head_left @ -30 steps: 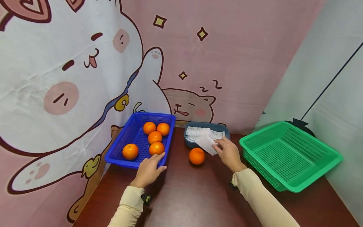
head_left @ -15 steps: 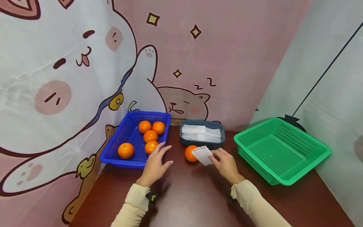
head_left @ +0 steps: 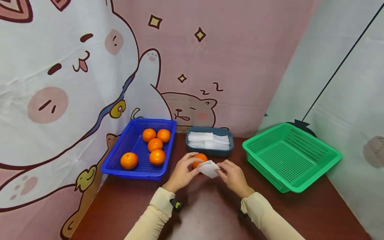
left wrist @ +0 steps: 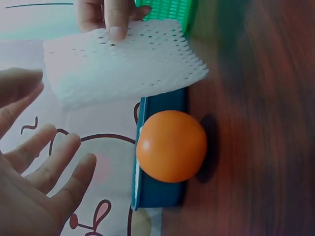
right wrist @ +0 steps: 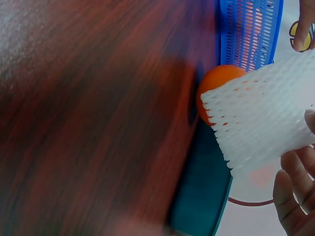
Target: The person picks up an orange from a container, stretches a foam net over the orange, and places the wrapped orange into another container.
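Observation:
A white foam fruit net (head_left: 209,169), flattened into a sleeve, hangs from the thumb and fingers of my right hand (head_left: 235,177), which pinches its side. My left hand (head_left: 181,171) is spread beside the net's other end. In the left wrist view, the left fingers (left wrist: 74,182) look parted and apart from the foam net (left wrist: 118,64). Just behind the net, a single orange (head_left: 199,160) sits on the table, partly covered by it in the head view; the left wrist view shows this orange (left wrist: 172,146) whole.
A dark teal tray (head_left: 210,152) holding more white foam nets stands behind the orange. At left, a blue basket (head_left: 133,174) contains several oranges (head_left: 155,145). A green basket (head_left: 291,160) with nothing inside stands at right on the brown table (head_left: 210,210). A cartoon-print cloth (head_left: 240,66) hangs behind.
My right hand has lifted a net out of the teal tray and brought it in front of the orange. My left hand has moved right, from the blue basket's edge to the net.

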Demonstrator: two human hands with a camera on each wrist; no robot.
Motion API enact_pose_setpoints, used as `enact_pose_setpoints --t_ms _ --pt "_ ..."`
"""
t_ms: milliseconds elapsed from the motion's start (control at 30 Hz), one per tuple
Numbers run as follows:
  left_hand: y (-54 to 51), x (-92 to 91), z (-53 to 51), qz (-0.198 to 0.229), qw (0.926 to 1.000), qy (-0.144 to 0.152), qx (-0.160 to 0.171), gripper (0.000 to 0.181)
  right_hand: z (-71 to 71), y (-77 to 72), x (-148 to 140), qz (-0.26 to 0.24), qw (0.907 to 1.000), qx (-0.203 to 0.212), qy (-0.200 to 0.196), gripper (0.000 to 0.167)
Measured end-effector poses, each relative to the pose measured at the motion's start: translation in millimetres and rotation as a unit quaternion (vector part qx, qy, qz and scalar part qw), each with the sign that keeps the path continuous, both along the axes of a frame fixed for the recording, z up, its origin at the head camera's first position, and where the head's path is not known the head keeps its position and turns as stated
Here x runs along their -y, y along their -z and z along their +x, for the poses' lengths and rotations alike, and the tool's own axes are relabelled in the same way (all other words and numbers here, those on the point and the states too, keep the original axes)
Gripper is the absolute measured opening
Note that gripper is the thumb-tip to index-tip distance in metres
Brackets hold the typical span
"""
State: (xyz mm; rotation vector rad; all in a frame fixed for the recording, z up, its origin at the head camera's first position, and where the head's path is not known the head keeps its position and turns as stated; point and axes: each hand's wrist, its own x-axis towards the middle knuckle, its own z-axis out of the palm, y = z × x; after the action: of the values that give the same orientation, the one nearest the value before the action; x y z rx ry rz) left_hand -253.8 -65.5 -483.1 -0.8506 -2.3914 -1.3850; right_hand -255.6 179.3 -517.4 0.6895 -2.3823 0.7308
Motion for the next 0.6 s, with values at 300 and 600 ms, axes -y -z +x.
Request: enact_pose_setpoints --t_ms 300,600 --pt "3.9 -10.0 2.7 0.029 0.9980 0.050 0.026 0.018 2.4 1.4 1 -0.006 0.9999 -0.001 -0.010 0.023" --pt "5.1 -20.8 4.3 0.033 0.9976 -0.039 0.046 0.032 2.7 9.1 2 -0.015 0.9990 -0.022 -0.037 0.022"
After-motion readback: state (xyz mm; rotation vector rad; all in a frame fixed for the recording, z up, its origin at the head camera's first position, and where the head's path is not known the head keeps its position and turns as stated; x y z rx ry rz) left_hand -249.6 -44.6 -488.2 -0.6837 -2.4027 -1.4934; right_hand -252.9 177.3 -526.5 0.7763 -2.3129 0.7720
